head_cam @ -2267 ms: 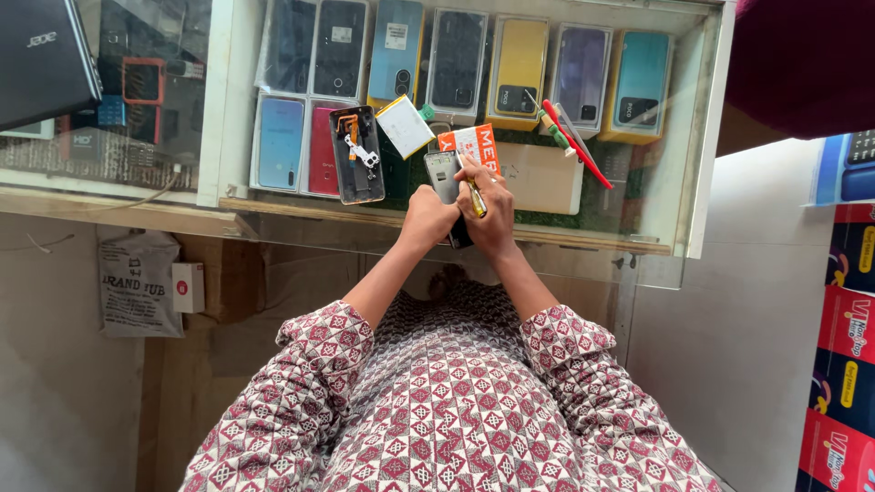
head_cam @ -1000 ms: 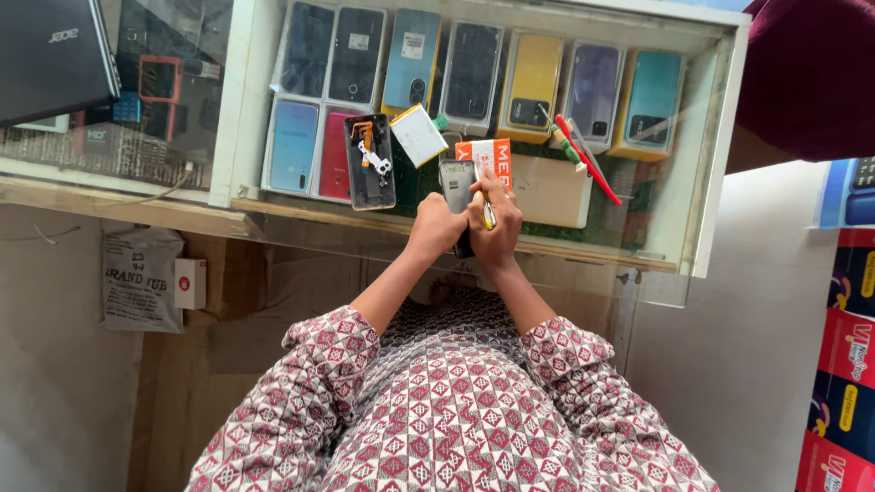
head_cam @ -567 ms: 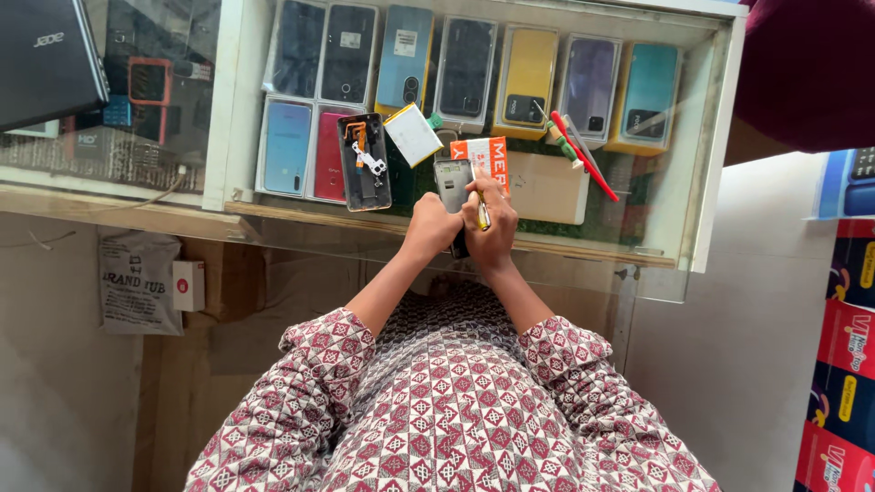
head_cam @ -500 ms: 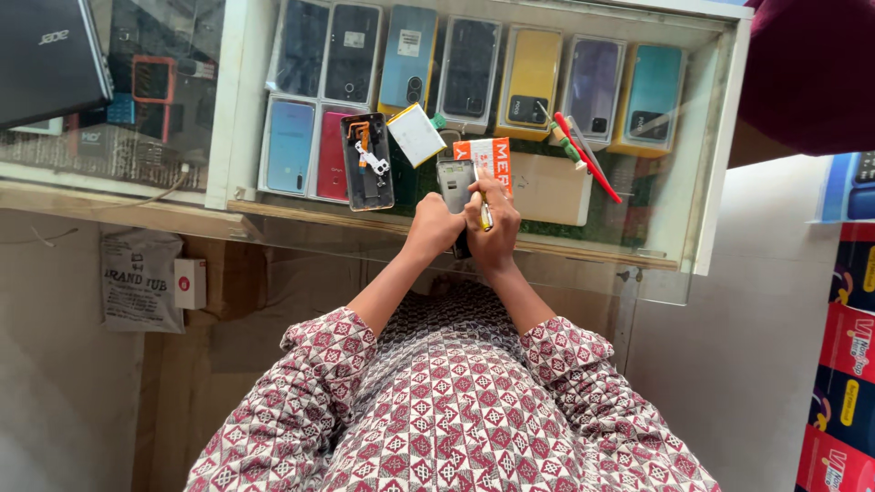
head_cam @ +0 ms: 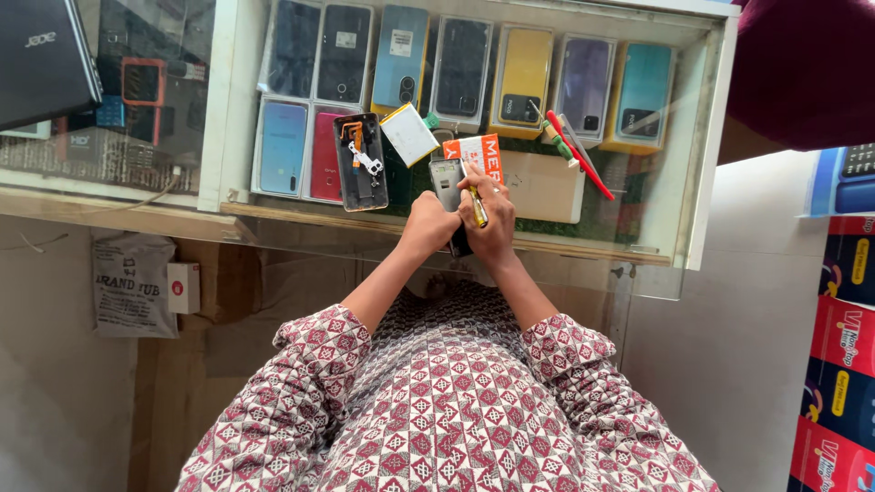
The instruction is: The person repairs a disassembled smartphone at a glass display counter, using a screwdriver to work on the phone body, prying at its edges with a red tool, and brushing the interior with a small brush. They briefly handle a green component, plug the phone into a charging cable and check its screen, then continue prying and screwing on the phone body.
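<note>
My left hand (head_cam: pixel 427 224) grips a small grey phone (head_cam: pixel 447 183) over the glass counter (head_cam: pixel 656 196). My right hand (head_cam: pixel 490 217) holds a yellow-handled screwdriver (head_cam: pixel 477 206) against the phone and also steadies it. Just left of the hands lies an opened phone back (head_cam: pixel 361 161) with loose parts on it, and a white battery (head_cam: pixel 408 134) rests beside it. An orange and white box (head_cam: pixel 477 149) sits right behind the phone. My patterned sleeves fill the lower view.
Under the glass lie several phones in a row (head_cam: pixel 524 77). A red tool and a green tool (head_cam: pixel 580 153) lie right of a beige box (head_cam: pixel 545 187). A dark laptop (head_cam: pixel 41 59) sits far left. Coloured cartons (head_cam: pixel 843 364) stack at right.
The view has shifted slightly. Both hands stay on the phone with the screwdriver, moving only a little at the counter's front edge.
</note>
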